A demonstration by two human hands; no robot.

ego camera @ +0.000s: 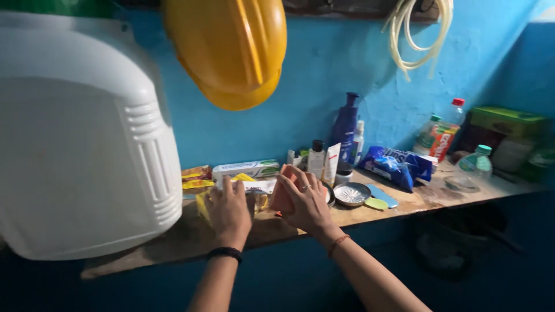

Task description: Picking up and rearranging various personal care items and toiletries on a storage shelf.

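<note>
While a large white plastic jerrycan (81,138) fills the nine o'clock side and a yellow hard hat (231,49) hangs at twelve, the wooden counter (404,205) is reached over. A pinkish packet (281,193) is gripped by the right hand (306,205); the left hand (229,211) is laid, fingers loosely curled, on a yellow packet (203,206).

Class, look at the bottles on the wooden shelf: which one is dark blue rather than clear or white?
The tall dark blue bottle against the wall, behind the small tubes. The bottles further right are clear plastic with green or red caps.
</note>
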